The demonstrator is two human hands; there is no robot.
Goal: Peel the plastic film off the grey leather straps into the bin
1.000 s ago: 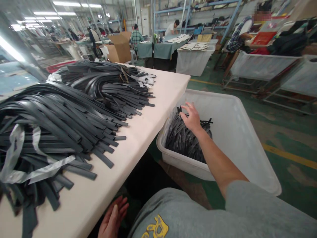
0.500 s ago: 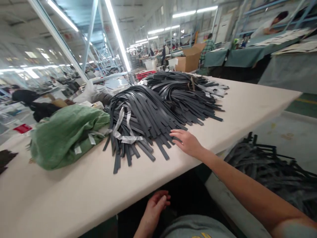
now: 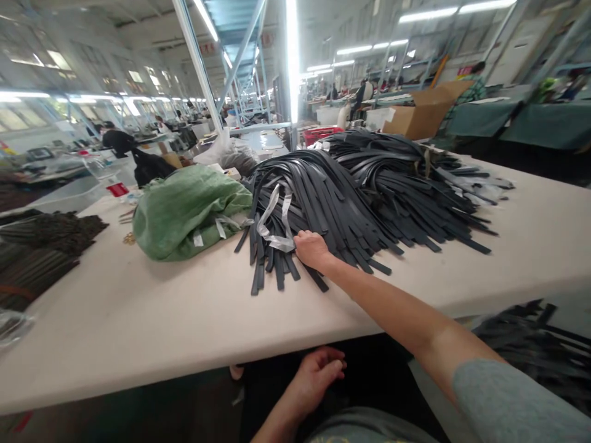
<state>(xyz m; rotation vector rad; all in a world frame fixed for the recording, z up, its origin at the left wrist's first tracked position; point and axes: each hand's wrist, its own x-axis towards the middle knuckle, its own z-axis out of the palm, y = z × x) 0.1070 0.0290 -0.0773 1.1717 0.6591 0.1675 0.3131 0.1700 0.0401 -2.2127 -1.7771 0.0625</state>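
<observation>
Right hand [image 3: 311, 249] is down on the dark strips [image 3: 323, 197] from my view, over their near ends and just beside the white ribbon [image 3: 277, 242]. Its fingers are curled—whether they are clamped on a strip, I cannot tell.

I see the strips piled on the table [image 3: 161, 320], right of the green cloth bundle [image 3: 189, 212]. Their long axes arch over at the back, then run down toward the near edge: the leftmost point almost straight at me, the others slant off to the right. A second pile [image 3: 397, 178] fans rightward behind them, in front of the cardboard box [image 3: 422, 111].

Below the table edge I have the left hand [image 3: 318, 374], loosely curled—I cannot tell whether thumb and fingers meet.
</observation>
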